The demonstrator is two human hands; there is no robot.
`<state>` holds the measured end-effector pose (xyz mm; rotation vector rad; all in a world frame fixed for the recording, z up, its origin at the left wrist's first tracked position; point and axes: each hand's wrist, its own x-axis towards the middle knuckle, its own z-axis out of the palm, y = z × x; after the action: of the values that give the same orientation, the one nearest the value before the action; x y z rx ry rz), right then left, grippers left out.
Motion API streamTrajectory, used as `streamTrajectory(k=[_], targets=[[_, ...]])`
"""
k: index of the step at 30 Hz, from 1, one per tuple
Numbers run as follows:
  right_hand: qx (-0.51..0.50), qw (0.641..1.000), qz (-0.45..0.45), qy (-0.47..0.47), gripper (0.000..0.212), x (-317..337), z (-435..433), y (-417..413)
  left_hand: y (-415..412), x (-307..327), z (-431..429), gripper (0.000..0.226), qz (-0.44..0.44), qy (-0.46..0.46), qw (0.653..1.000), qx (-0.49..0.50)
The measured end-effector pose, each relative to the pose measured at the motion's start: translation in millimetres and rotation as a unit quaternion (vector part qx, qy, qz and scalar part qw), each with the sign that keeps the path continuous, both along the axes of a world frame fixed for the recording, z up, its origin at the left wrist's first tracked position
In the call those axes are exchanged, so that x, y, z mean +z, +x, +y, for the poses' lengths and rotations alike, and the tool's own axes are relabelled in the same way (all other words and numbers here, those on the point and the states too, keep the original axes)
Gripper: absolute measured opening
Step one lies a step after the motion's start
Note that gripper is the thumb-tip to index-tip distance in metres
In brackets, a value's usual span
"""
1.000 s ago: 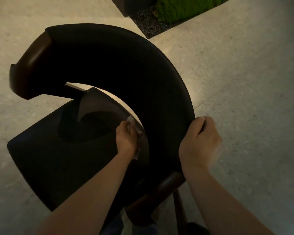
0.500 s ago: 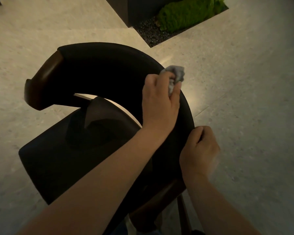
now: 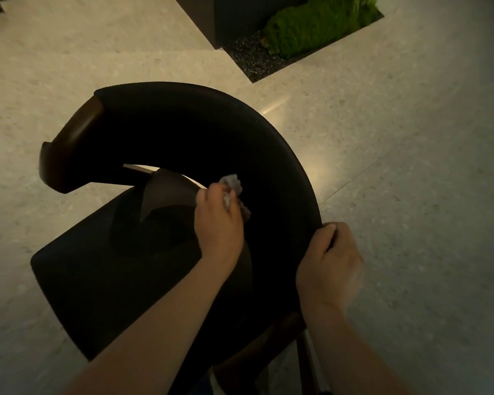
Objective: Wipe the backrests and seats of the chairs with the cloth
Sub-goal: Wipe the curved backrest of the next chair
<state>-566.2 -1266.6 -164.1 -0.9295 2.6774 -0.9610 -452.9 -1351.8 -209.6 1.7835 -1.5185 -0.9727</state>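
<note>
L hand grips the bunched cloth against the inner face of the curved backrest; its arc runs on up and left. R hand clasps the outer rim (steadying, I'd judge). Seat lies below-left, nearer the L hand.

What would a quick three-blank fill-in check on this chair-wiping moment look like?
1. The left hand presses a crumpled grey ____ to the chair.
2. The right hand grips the outer edge of the chair's curved ____.
3. The moss in the floor bed beyond the chair is ____.

Missing words: cloth; backrest; green.
</note>
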Motion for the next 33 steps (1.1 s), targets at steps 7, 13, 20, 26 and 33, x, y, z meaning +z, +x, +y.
streamTrajectory(k=[7,13,20,26,33], targets=[[-0.008,1.0,0.008,0.002,0.028,3,0,0,-46,46,-32,0.015,0.016,-0.191,0.981,-0.016],[-0.003,1.0,0.002,0.003,0.031,-1,1,-1,-55,17,-19,0.027,0.058,-0.147,0.986,0.057],[0.0,1.0,0.006,0.005,0.031,0,1,-1,-49,-13,-9,0.027,0.067,-0.105,0.988,0.094],[0.001,1.0,-0.004,-0.003,0.031,-1,2,-1,-22,-54,0,0.03,0.028,-0.011,0.998,0.051],[0.001,1.0,0.002,-0.004,0.032,-2,1,-2,-4,-64,6,0.024,0.103,0.038,0.994,0.025]])
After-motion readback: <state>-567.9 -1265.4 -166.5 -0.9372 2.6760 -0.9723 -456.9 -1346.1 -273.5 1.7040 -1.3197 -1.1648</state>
